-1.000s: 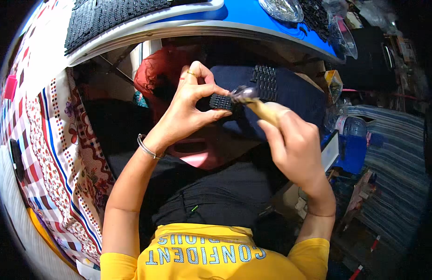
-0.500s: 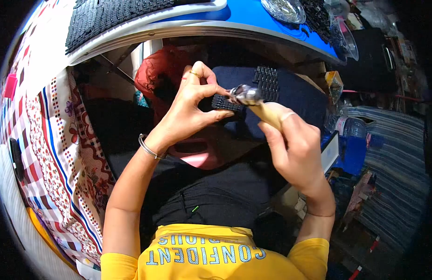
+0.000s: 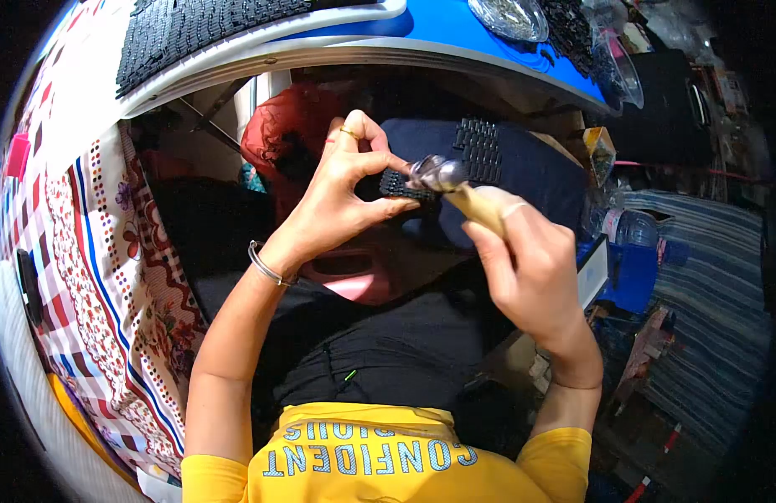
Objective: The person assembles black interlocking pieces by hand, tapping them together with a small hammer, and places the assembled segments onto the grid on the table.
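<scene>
The grip of my left hand [image 3: 342, 186] pinches the black beaded strip [image 3: 395, 184] beside the hammer-like tool [image 3: 478, 208] my right hand [image 3: 532, 260] grasps, and I'd judge the strip light, bendy and slippery (it looks glossy), best held by its edges.

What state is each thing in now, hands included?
Left hand: pinching the small black beaded piece
Small black beaded piece: held
Right hand: closed around the hammer
Hammer: raised, head beside the piece, contact unclear
Black beaded panel: lying on dark blue cloth
Clear plastic bowl: on the blue table
</scene>
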Tool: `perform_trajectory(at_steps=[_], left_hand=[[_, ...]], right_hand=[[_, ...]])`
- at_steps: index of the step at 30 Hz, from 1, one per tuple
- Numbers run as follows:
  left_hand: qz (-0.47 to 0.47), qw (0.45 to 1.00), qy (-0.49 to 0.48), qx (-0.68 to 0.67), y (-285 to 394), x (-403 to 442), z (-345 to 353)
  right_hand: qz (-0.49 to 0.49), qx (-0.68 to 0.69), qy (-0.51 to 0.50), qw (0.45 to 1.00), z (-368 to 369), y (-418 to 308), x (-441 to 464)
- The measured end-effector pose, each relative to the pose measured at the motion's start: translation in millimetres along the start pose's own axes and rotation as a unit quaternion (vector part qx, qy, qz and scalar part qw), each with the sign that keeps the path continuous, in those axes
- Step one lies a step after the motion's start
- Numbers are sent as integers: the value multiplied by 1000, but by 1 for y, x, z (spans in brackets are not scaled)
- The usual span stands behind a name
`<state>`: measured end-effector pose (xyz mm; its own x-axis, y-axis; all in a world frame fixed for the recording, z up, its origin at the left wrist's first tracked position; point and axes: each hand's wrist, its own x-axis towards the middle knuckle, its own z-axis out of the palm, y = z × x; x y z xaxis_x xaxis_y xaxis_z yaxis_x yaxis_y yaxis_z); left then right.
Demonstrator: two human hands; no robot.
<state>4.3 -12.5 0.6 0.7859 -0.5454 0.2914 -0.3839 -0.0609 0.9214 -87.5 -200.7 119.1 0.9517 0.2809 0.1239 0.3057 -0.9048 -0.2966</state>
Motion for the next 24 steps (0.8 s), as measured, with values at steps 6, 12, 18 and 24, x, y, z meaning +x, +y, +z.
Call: perform_trajectory(at_steps=[6, 12, 18, 24], left_hand=[[-7, 1000, -2, -14, 2, 1, -1], [5, 1000, -4, 10, 1, 1, -2], [-7, 1000, -13, -8, -1, 0, -1], [-4, 1000, -19, -2, 1, 0, -2]], right_hand=[[46, 95, 11, 994, -8, -8, -3], [54, 6, -51, 997, -5, -6, -3], [-19, 59, 45, 997, -2, -5, -2], [6, 6, -28, 1000, 2, -9, 1]])
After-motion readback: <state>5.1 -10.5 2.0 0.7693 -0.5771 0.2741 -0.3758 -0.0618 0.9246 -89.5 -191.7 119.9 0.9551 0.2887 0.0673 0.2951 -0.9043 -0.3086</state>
